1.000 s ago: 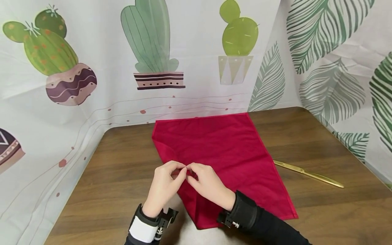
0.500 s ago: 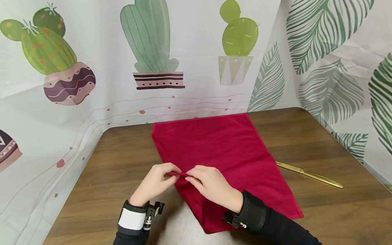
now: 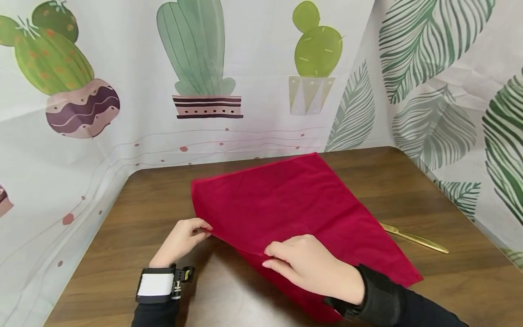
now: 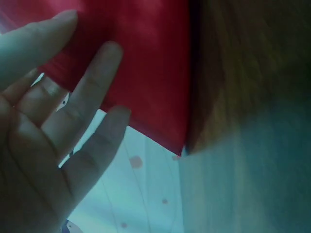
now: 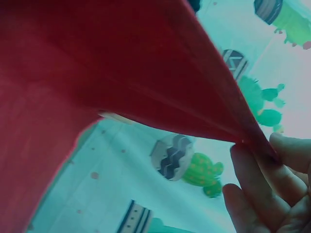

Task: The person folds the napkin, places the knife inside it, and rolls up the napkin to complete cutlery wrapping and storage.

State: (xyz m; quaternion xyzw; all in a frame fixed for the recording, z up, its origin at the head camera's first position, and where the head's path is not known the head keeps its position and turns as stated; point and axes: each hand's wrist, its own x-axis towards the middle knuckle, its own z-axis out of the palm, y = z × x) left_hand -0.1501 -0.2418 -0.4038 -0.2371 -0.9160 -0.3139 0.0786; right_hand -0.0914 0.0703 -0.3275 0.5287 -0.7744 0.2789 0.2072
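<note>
Both hands' fingers pinch the red napkin's (image 3: 298, 209) near edge; it seemingly lies diagonally, corner pointing away.

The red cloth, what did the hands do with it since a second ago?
The left hand and right hand were pinching the red cloth close together. They have since slid apart along its near edge, each keeping its pinch, so the edge is stretched and lifted between them. The cloth's far part also turned a little. The gold knife stayed on the wooden table.
</note>
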